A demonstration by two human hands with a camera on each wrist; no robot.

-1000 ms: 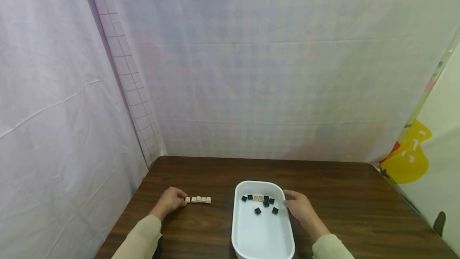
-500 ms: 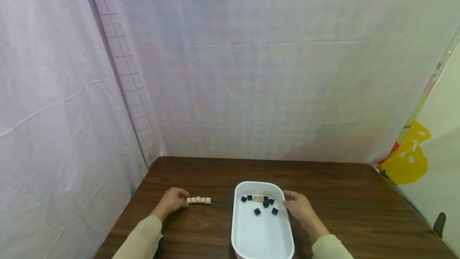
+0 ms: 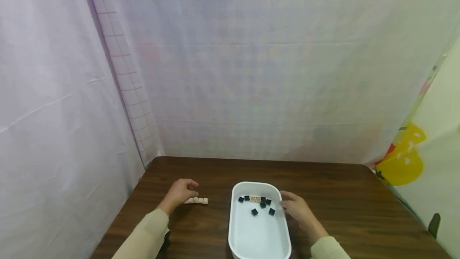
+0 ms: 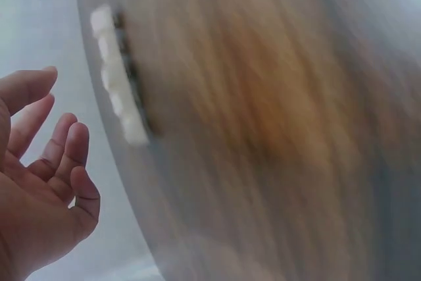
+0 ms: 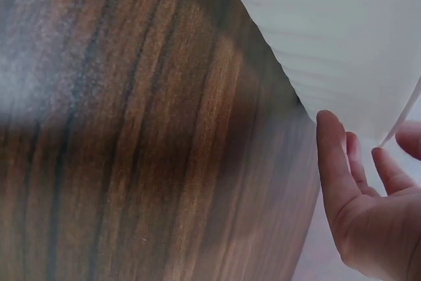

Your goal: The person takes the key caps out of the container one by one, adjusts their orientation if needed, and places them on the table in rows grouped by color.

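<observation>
A row of several small cream tiles (image 3: 200, 201) stands on the brown table; in the left wrist view the tiles (image 4: 117, 77) show dark along one side. My left hand (image 3: 180, 193) is just above the row's left end and covers part of it. Its fingers are loosely bent, and nothing shows between them. To the right is a white tub (image 3: 258, 243). Inside lie several black tiles (image 3: 254, 212) and a small cluster of cream tiles (image 3: 255, 199) with marks on their faces. My right hand (image 3: 297, 207) touches the tub's right side, its fingers fairly straight along the outer wall.
The wooden table (image 3: 323, 183) runs back to a pale curtain (image 3: 251, 91). Another white curtain (image 3: 64, 111) hangs at the left. A yellow shape (image 3: 402, 163) shows on the covering at the right.
My left hand has lifted from the left end of the tile row and moved rightward over it. The tiles there had been pushed closer together. My right hand stays at the tub.
</observation>
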